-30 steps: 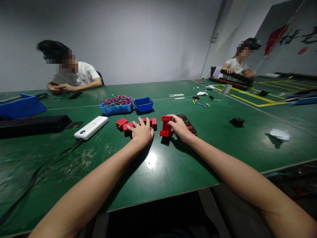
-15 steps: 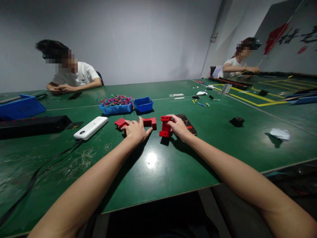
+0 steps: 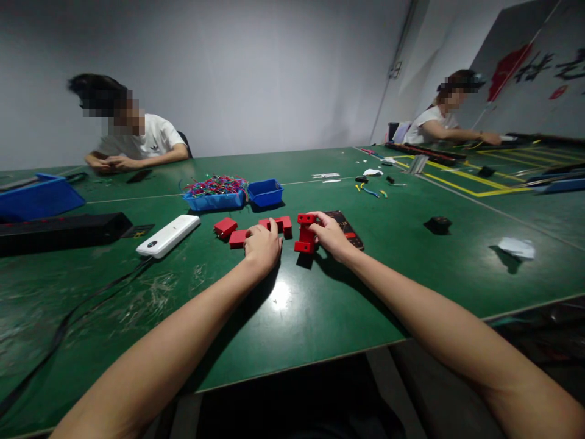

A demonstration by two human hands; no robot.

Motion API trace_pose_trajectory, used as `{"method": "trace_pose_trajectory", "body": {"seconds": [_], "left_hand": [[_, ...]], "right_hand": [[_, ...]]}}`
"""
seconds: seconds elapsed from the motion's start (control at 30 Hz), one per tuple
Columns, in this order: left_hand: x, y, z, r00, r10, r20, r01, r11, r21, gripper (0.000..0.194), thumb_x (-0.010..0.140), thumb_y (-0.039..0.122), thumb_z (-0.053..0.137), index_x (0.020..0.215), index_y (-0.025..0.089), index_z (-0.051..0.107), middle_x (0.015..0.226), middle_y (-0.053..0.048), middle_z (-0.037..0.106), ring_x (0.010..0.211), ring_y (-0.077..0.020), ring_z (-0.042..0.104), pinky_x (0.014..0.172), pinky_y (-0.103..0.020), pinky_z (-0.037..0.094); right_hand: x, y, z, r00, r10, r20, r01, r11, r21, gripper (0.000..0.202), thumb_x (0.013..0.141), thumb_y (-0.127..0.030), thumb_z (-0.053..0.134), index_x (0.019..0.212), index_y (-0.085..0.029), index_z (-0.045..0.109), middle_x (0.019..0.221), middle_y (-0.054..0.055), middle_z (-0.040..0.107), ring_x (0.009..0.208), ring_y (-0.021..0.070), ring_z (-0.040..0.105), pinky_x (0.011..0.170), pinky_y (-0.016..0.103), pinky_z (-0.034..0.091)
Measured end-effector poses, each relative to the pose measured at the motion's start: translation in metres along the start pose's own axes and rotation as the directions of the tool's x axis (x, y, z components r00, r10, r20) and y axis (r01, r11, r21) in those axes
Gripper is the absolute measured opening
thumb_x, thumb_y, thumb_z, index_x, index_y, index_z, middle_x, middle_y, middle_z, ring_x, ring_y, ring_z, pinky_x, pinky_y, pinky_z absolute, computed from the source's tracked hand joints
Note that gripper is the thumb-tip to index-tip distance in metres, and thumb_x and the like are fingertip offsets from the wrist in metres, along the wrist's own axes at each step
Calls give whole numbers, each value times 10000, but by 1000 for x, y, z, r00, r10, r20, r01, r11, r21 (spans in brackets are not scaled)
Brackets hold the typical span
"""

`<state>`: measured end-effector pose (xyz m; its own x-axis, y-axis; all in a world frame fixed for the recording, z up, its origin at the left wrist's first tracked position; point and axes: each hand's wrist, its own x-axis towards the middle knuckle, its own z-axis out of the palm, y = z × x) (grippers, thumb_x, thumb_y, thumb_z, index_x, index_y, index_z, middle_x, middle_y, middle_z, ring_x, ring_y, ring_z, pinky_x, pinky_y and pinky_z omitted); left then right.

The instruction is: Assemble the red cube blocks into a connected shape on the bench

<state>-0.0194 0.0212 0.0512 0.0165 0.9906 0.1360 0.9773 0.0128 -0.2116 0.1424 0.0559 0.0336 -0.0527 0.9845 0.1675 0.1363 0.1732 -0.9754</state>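
Observation:
My right hand [image 3: 333,238] holds a red block [image 3: 306,233] upright. It has holes in its top and a notch in its side, and it is just above the table. My left hand [image 3: 264,249] is bent over a group of red pieces, its fingers curled down on a notched red block [image 3: 286,224]; the back of the hand partly hides the grip. Beside its fingertips lies a flat red block [image 3: 237,239], with another red block [image 3: 225,228] farther left. Behind my right hand is a dark flat case with a red stripe [image 3: 348,228].
A blue tray of coloured wires [image 3: 214,198] stands beside a small blue bin [image 3: 265,193]. To the left are a white power bank [image 3: 169,236] with a cable and a long black box [image 3: 64,233]. Pliers [image 3: 371,192] lie beyond. Two people sit across the green table [image 3: 320,329].
My left hand has shifted right and drawn its fingers in, uncovering the red blocks on the left. The notched block has turned slightly. My right hand stays put with its block.

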Motion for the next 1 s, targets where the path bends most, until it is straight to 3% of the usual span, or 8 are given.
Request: {"method": "trace_pose_trajectory", "body": {"seconds": [0.1, 0.33, 0.57, 0.7, 0.8, 0.9, 1.0], "left_hand": [[1, 0, 1, 1000, 23, 3, -23, 1000, -1, 581, 946, 363, 333, 1460, 97, 280, 1188, -288, 559, 1072, -342, 569, 737, -383, 531], [-2, 6, 4, 998, 56, -31, -56, 998, 12, 545, 924, 119, 198, 1466, 132, 258, 1216, -263, 530, 999, -296, 638, 730, -357, 539], [-6, 8, 1, 991, 79, -105, -83, 996, -39, 424, 929, 142, 218, 1312, 138, 400, 1151, -187, 508, 967, -288, 629, 728, -396, 545], [-7, 14, 3, 971, 203, -122, -221, 964, -148, 340, 921, 175, 305, 1233, 132, 433, 1103, -153, 516, 978, -262, 612, 733, -344, 536], [-4, 17, 10, 931, 317, -178, -354, 903, -243, 289, 911, 224, 386, 1170, 123, 464, 1099, -137, 524, 986, -239, 593, 803, -339, 516], [2, 15, 19, 901, 334, -276, -418, 840, -345, 337, 876, 311, 500, 1144, 109, 472, 1131, -146, 524, 1070, -239, 549, 917, -337, 467], [9, 9, 26, 906, 327, -269, -409, 840, -357, 422, 852, 437, 531, 1137, 129, 490, 1115, -149, 549, 1045, -271, 552, 878, -373, 469]], "right_hand": [[0, 1, 0, 1000, 4, 1, -4, 1000, 7, 316, 671, -221, 545, 979, -178, 603, 785, -4, 647, 620, 115, 519, 590, 241, 447], [2, 4, 0, 1000, -12, 3, 12, 1000, 5, 299, 678, -210, 540, 965, -175, 615, 732, -11, 630, 597, 111, 506, 555, 225, 425], [-1, 0, 1, 1000, 29, 10, -29, 998, 63, 330, 671, -198, 547, 997, -174, 588, 680, -35, 595, 548, 102, 492, 539, 226, 421], [-1, -1, 2, 999, 50, 3, -50, 990, 129, 344, 655, -202, 556, 997, -177, 573, 704, -28, 615, 567, 114, 529, 534, 231, 428], [2, 1, 2, 999, 45, 7, -46, 973, 226, 333, 649, -219, 568, 981, -194, 568, 767, -23, 645, 614, 122, 573, 571, 239, 461], [5, 4, 1, 999, 33, 14, -35, 954, 298, 325, 639, -231, 594, 962, -207, 565, 774, -33, 653, 644, 129, 604, 645, 267, 501], [5, 5, 1, 999, 25, 30, -33, 949, 314, 323, 636, -237, 615, 954, -212, 567, 768, -35, 656, 663, 138, 624, 679, 287, 516]]}}
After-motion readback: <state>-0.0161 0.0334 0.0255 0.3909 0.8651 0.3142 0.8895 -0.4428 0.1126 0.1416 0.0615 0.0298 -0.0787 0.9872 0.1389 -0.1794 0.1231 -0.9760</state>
